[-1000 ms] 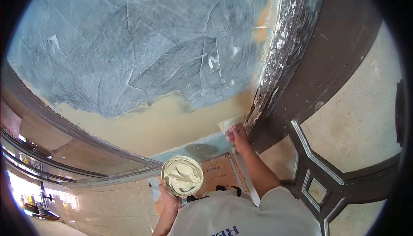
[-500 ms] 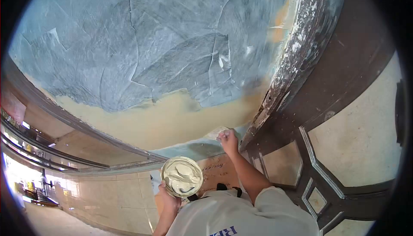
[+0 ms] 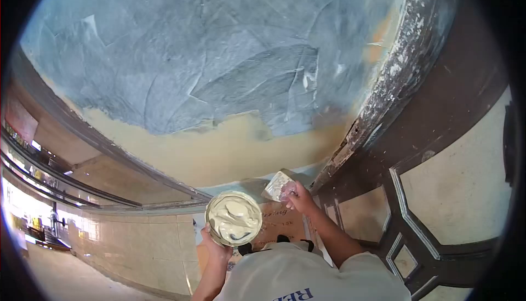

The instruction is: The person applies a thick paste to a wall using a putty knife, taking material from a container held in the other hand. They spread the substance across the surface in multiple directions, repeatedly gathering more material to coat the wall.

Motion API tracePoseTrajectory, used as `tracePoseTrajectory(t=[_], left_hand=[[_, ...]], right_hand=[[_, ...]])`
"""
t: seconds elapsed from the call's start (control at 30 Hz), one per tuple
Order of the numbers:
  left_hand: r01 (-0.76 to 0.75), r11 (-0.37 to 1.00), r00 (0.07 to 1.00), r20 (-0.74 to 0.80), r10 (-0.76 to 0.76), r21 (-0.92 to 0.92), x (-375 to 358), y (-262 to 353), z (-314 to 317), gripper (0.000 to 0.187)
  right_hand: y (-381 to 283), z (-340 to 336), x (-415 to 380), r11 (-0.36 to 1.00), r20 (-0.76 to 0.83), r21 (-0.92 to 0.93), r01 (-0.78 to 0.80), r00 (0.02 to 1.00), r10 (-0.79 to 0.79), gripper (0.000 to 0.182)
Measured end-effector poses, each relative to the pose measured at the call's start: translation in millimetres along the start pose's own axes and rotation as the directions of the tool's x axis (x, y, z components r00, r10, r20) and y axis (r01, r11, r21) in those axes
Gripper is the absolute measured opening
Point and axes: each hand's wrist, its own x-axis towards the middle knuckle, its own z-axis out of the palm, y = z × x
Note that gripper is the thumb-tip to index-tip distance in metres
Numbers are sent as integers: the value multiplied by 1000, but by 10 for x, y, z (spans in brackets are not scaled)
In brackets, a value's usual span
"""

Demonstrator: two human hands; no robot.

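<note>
My left hand [image 3: 217,246] grips the side of a round tub [image 3: 210,220] that holds thick cream-coloured filler paste [image 3: 234,216]. In my closed right hand [image 3: 300,198] is a putty knife [image 3: 280,186], its broad blade smeared with pale paste and turned toward the tub. The blade is apart from the wall [image 3: 230,71], near the wall's lower edge. Grey-blue rough coating covers most of this wall, and a smooth cream band [image 3: 219,158] runs along the bottom.
Worn dark trim with flaking white patches [image 3: 394,71] borders the wall on the right. Beyond it stand dark frames with pale panels [image 3: 455,186]. Printed cardboard [image 3: 282,221] lies below my hands. Beige tiles [image 3: 142,246] and a sunlit opening [image 3: 22,208] are at lower left.
My right hand has drawn the putty knife down and away from the wall, nearer the tub, and its blade now shows. The camera view has shifted slightly.
</note>
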Motion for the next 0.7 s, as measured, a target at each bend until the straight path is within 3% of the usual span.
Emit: tracePoseTrajectory(t=[0.07,0.2,0.27,0.3,0.37,0.43,0.5,0.57,0.7], left_hand=[[-15,1000,1000,22,15,-11,-43,105,149,70],[-47,998,998,32,48,-34,-17,231,270,69],[-96,994,995,6,96,-52,-38,287,349,68],[-99,993,995,8,99,-58,-32,319,369,68],[-180,984,983,33,180,-12,-27,393,383,66],[-229,969,964,114,239,-98,-61,487,405,62],[-342,940,919,210,335,-3,-69,584,384,62],[-359,934,916,196,351,3,-77,659,334,64],[-375,926,906,198,375,-39,-95,858,336,66]], right_hand=[[-557,28,-192,966,73,-216,142,989,-129,21],[-1254,107,-433,933,130,-207,294,953,-272,24],[-1619,174,-554,763,104,-306,570,816,-568,24],[-1697,193,-585,759,108,-309,573,814,-571,24],[-1824,246,-641,637,73,-394,663,713,-697,24],[-2018,300,-722,581,96,-445,681,681,-726,26],[-2209,363,-784,520,123,-493,698,647,-752,28],[-2389,442,-832,276,258,-572,772,489,-834,31],[-2695,658,-977,103,389,-580,808,385,-837,34]])
